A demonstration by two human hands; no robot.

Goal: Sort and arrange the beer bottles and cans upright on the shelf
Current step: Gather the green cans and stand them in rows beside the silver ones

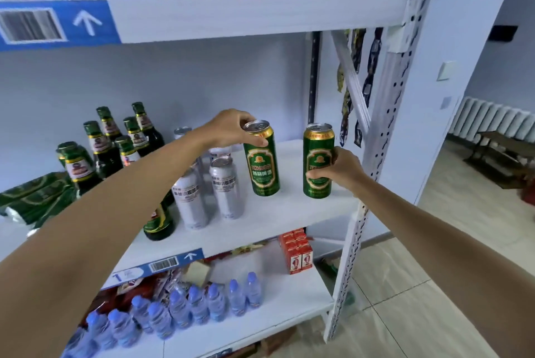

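Hands each grip one upright green can at frame centre: left hand (231, 129) pinching left can (261, 158) top, right hand (338, 168) wrapping right can (318, 161) side.

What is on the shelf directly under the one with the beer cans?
On the lower shelf: a row of water bottles with blue caps, red cartons at the right, and red snack packets behind. The beer shelf covers its back part.

two green cans (261, 159), seven bottles (100, 145) — three silver cans (225, 189)
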